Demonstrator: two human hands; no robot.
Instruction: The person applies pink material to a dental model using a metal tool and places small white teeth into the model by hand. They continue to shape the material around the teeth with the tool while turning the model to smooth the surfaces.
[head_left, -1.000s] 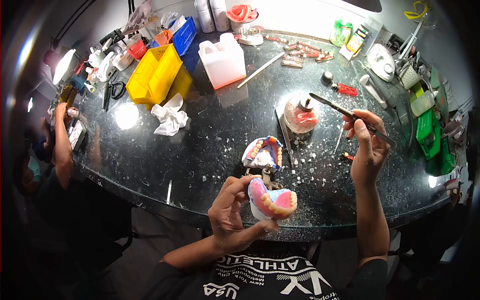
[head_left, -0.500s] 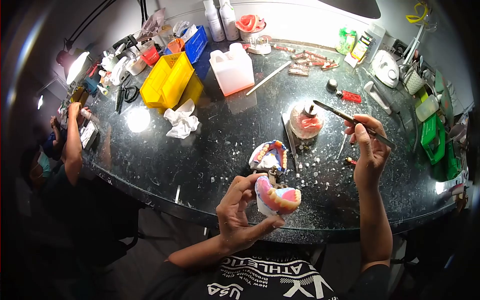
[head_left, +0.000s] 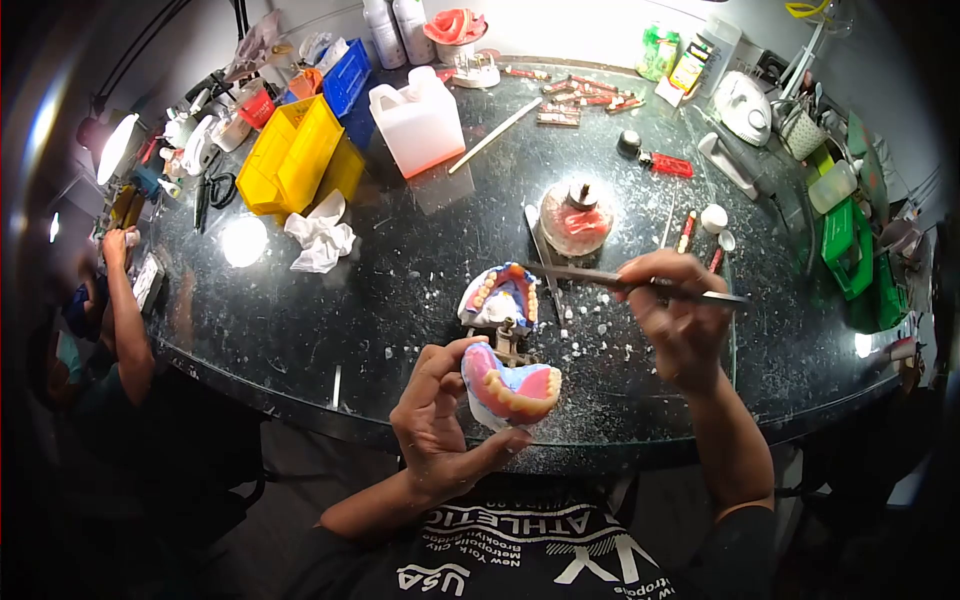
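Note:
My left hand [head_left: 437, 415] is closed on a dental cast [head_left: 490, 408] with pink wax and a row of teeth, its thumb below and fingers at the upper side. Behind it, joined by a metal articulator hinge [head_left: 512, 342], a second dental cast [head_left: 483, 312] rests on the bench with its teeth up. My right hand [head_left: 680, 315] grips a dark wax knife [head_left: 590, 276], held nearly level. The knife's tip overlaps the back edge of the second cast in this view. Just beyond the knife stands a glass spirit burner [head_left: 575, 230].
A metal tool [head_left: 545, 255] lies beside the burner, among scattered wax crumbs. Farther back are a white jug [head_left: 415, 125], a yellow bin [head_left: 290, 160], crumpled tissue [head_left: 320, 235], a red lighter [head_left: 667, 164] and several red wax pieces [head_left: 590, 92]. At the far left another person [head_left: 130, 330] works.
My right hand has brought the wax knife from the burner's top down and left to the rear cast. The left hand keeps its hold; the whole view has shifted slightly.

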